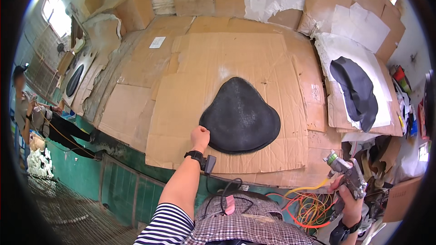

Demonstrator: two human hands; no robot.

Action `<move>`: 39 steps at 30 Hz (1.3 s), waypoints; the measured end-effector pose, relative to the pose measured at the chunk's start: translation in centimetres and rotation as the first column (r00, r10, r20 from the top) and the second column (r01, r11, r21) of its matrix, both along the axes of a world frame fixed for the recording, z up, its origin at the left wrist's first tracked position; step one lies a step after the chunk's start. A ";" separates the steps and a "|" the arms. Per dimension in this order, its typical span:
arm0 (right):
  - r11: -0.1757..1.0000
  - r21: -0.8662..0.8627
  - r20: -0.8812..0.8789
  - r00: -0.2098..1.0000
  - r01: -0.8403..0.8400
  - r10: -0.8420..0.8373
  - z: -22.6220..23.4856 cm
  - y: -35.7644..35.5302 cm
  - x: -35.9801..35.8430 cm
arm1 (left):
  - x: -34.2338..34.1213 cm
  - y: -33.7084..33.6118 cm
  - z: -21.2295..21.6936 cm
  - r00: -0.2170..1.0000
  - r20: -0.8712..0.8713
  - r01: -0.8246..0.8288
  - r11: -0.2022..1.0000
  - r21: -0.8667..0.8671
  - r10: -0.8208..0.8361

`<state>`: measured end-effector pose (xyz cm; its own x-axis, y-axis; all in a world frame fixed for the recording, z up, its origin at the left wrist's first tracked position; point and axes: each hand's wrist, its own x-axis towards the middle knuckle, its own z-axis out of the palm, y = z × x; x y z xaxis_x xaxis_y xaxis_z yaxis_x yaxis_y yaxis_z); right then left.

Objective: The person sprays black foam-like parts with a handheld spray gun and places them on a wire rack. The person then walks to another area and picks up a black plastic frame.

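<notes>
On a tabletop (136,90) covered in brown cardboard sheets, a black, rounded-triangular leather piece (240,115) is laid flat at the centre, its near left edge pinched by the closed left hand (200,137), while a grey metal spray gun (347,174) is gripped by the right hand (346,197) off the right edge.

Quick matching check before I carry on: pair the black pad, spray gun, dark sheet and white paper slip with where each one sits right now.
1 black pad
2 spray gun
3 dark sheet
4 white paper slip

A far left on the cardboard
B in the right hand
C on white paper at the right
D under the left hand, centre

Pairs: 1-D, 2-B, 3-C, 4-A
</notes>
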<state>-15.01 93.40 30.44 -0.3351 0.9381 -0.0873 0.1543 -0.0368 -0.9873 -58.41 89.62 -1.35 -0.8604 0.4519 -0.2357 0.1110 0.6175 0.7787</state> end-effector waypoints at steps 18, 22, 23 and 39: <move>0.980 -0.098 0.099 0.978 -0.175 0.185 -0.3 -4.3 5.3 | 1.4 -0.5 -0.9 0.713 0.698 -0.266 0.946 0.183 0.065; 0.998 -0.054 -0.024 1.000 -0.011 0.009 -0.7 -4.9 3.5 | 2.1 -0.1 -0.7 0.712 0.693 -0.333 0.923 0.192 0.113; 0.998 -0.061 -0.040 0.999 0.029 -0.031 -1.0 -4.7 3.3 | 2.1 -0.3 -0.4 0.706 0.703 -0.320 0.924 0.209 0.086; 0.999 -0.025 -0.041 0.998 -0.046 0.045 -3.6 -3.6 4.0 | 4.1 11.3 15.0 0.630 0.514 -0.020 0.650 0.760 -0.582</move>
